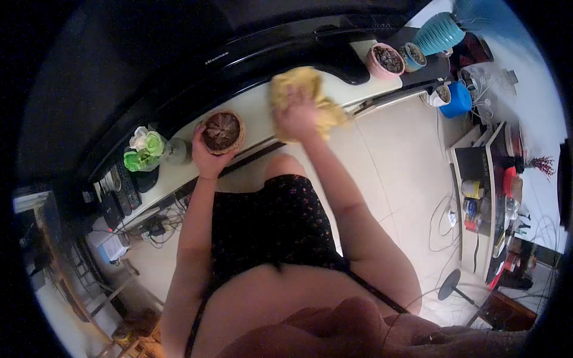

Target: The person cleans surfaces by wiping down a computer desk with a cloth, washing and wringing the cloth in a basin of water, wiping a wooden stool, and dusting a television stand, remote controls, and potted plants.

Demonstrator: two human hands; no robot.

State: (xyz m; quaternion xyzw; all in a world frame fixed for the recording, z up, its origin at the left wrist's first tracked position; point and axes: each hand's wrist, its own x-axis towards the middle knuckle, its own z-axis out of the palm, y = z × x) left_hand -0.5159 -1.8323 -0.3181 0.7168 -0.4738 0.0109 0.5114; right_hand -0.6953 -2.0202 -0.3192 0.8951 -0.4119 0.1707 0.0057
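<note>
My left hand [209, 160] is wrapped round the side of a round woven pot [223, 132] with a brown plant or soil inside, above the white shelf [253, 124]. On the same shelf, further right, my right hand [297, 114] presses on a crumpled yellow cloth [298, 82]. The cloth spreads beyond the fingers and hangs over the shelf's front edge. Motion blurs this hand a little, and its fingers look spread over the cloth.
A black television [239, 56] stands behind the shelf. White and green flowers [144, 149], a glass [176, 151] and remotes [126, 188] are on the left. A pink pot [385, 61], a small blue pot [413, 56] and a turquoise vase [440, 34] stand on the right.
</note>
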